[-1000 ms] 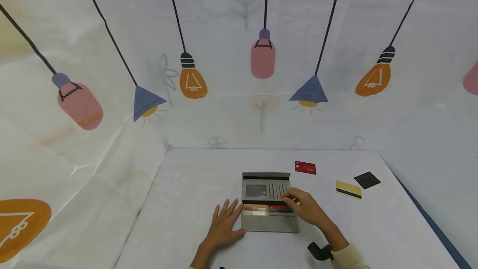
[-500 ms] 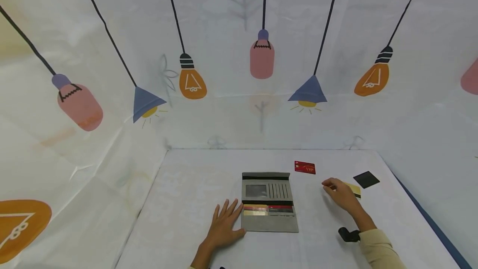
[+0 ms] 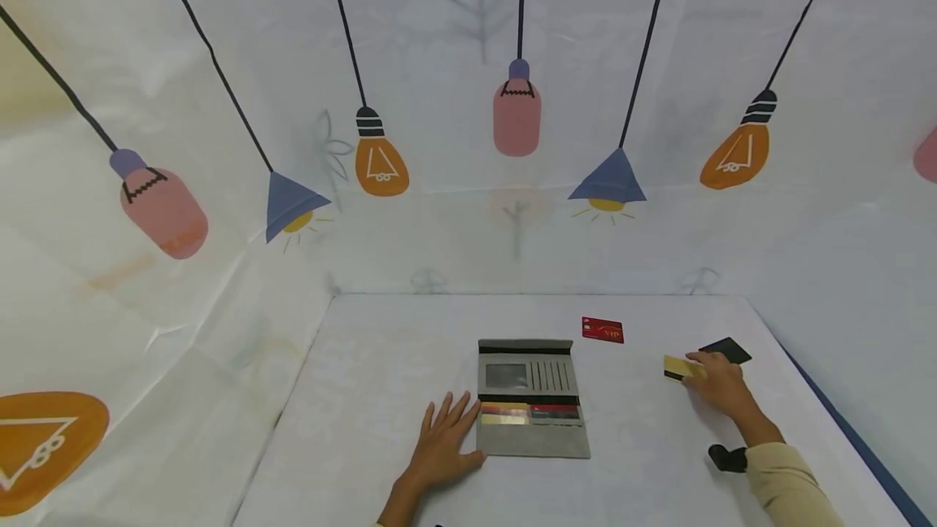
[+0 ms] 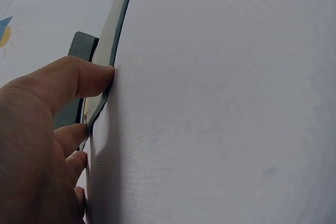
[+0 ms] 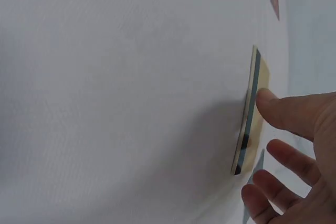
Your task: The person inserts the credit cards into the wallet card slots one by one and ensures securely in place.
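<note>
A grey wallet (image 3: 532, 439) lies unfolded on the table, with a yellow-and-red card (image 3: 505, 420) and a dark red-edged card (image 3: 554, 413) in its slots. My left hand (image 3: 441, 450), fingers spread, rests at the wallet's left edge; its thumb touches that edge in the left wrist view. Over at the right, my right hand (image 3: 721, 387) reaches over a yellow card (image 3: 675, 368) with a black stripe, which appears to lie flat. In the right wrist view the thumb (image 5: 286, 113) overlaps this card (image 5: 256, 82), and the other fingers are loosely bent.
Behind and right of the wallet lies a red VIP card (image 3: 603, 330). A black card (image 3: 728, 349) sits just beyond the right hand. A white sheet with printed lamps rises at the table's back edge.
My right hand has moved from the wallet's right side across to the yellow card. The left hand and the wallet have kept their places.
</note>
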Motion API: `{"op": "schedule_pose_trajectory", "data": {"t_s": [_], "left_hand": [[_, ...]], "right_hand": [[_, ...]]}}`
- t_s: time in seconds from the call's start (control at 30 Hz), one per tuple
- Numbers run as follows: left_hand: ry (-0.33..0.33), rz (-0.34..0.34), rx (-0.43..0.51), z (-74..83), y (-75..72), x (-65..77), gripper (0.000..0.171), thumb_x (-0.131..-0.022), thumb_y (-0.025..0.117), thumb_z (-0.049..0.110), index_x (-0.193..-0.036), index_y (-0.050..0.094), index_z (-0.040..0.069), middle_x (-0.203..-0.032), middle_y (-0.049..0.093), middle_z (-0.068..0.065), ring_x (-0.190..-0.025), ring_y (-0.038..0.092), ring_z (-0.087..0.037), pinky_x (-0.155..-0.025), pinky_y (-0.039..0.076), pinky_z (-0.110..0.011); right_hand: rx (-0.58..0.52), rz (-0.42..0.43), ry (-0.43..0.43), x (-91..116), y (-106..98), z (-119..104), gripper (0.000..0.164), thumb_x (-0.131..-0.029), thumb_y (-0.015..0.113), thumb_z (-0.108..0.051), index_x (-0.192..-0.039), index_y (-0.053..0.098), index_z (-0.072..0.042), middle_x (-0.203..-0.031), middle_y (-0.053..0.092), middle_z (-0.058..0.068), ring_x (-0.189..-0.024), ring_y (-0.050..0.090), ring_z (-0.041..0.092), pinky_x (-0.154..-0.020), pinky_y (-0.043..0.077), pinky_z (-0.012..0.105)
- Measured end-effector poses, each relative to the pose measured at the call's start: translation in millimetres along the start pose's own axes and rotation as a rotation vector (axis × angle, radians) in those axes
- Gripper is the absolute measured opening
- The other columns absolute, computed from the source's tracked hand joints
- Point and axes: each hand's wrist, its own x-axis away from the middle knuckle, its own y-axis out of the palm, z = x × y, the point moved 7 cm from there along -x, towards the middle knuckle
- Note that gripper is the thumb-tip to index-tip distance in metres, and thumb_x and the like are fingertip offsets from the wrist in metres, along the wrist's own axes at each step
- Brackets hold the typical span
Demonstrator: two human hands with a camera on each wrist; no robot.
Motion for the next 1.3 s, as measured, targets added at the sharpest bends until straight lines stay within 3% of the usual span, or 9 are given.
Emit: {"op": "schedule_pose_trajectory", "data": {"t_s": [0.3,0.43,0.6,0.73,0.93,1.03,1.17,1.3], "left_hand": [[-0.001,-0.008,0.002,0.9,-0.6,-2.1,0.081,-0.085,0.065,0.054,-0.155,0.038,0.025,-0.164,0.031,-0.001,-0.154,0.021,-0.035,-0.122,0.009,-0.062],[-0.001,0.003,-0.009,-0.1,-0.7,-3.0,0.081,-0.084,0.065,0.054,-0.155,0.038,0.026,-0.164,0.032,-0.001,-0.154,0.022,-0.036,-0.121,0.010,-0.062],[0.003,0.013,-0.015,-1.1,0.1,-2.8,0.081,-0.084,0.065,0.055,-0.155,0.039,0.026,-0.164,0.033,-0.001,-0.153,0.023,-0.036,-0.121,0.012,-0.063],[0.002,0.011,-0.011,-1.0,1.2,-1.6,0.081,-0.084,0.065,0.054,-0.155,0.039,0.025,-0.163,0.033,-0.002,-0.153,0.023,-0.036,-0.121,0.012,-0.063],[0.004,0.017,-0.006,0.9,1.2,-0.9,0.081,-0.084,0.066,0.053,-0.155,0.039,0.025,-0.163,0.034,-0.002,-0.153,0.023,-0.037,-0.120,0.011,-0.063],[0.005,0.013,-0.007,1.0,1.7,-0.3,0.080,-0.084,0.066,0.053,-0.155,0.039,0.025,-0.163,0.033,-0.002,-0.153,0.023,-0.036,-0.121,0.011,-0.063],[0.002,0.013,-0.004,-0.2,1.7,0.3,0.080,-0.084,0.065,0.053,-0.155,0.039,0.025,-0.163,0.033,-0.002,-0.153,0.023,-0.036,-0.121,0.011,-0.063],[0.002,0.013,-0.002,-1.4,1.3,0.2,0.080,-0.084,0.065,0.054,-0.155,0.039,0.025,-0.164,0.033,-0.002,-0.153,0.024,-0.037,-0.121,0.011,-0.063]], "right_hand": [[0.059,-0.105,0.066,-3,4,25,0.055,-0.083,0.076,-0.016,-0.122,0.054,0.017,-0.116,0.054,0.041,-0.104,0.053,0.054,-0.086,0.038,0.063],[0.006,-0.141,0.144,-5,3,33,0.066,-0.082,0.078,-0.026,-0.126,0.050,0.015,-0.117,0.049,0.041,-0.102,0.048,0.055,-0.082,0.041,0.059],[-0.088,-0.112,0.204,-1,5,42,0.069,-0.082,0.080,-0.030,-0.127,0.047,0.012,-0.115,0.041,0.041,-0.102,0.045,0.057,-0.079,0.044,0.057],[-0.100,-0.039,0.160,5,2,38,0.057,-0.085,0.078,-0.020,-0.124,0.050,0.010,-0.111,0.042,0.043,-0.098,0.050,0.055,-0.077,0.046,0.059],[-0.084,0.073,0.126,19,-10,28,0.032,-0.092,0.062,-0.004,-0.122,0.058,0.007,-0.101,0.056,0.034,-0.083,0.055,0.037,-0.063,0.044,0.038],[-0.111,0.097,0.124,26,-15,25,0.030,-0.094,0.057,0.000,-0.123,0.059,0.007,-0.101,0.060,0.031,-0.084,0.060,0.038,-0.061,0.045,0.032],[-0.196,0.103,0.178,32,-17,20,0.028,-0.095,0.058,-0.003,-0.120,0.060,0.009,-0.106,0.063,0.033,-0.087,0.067,0.040,-0.058,0.049,0.027],[-0.314,0.094,0.275,38,-14,9,0.030,-0.096,0.061,-0.009,-0.119,0.060,0.009,-0.108,0.065,0.029,-0.086,0.069,0.028,-0.057,0.050,0.020]]}}
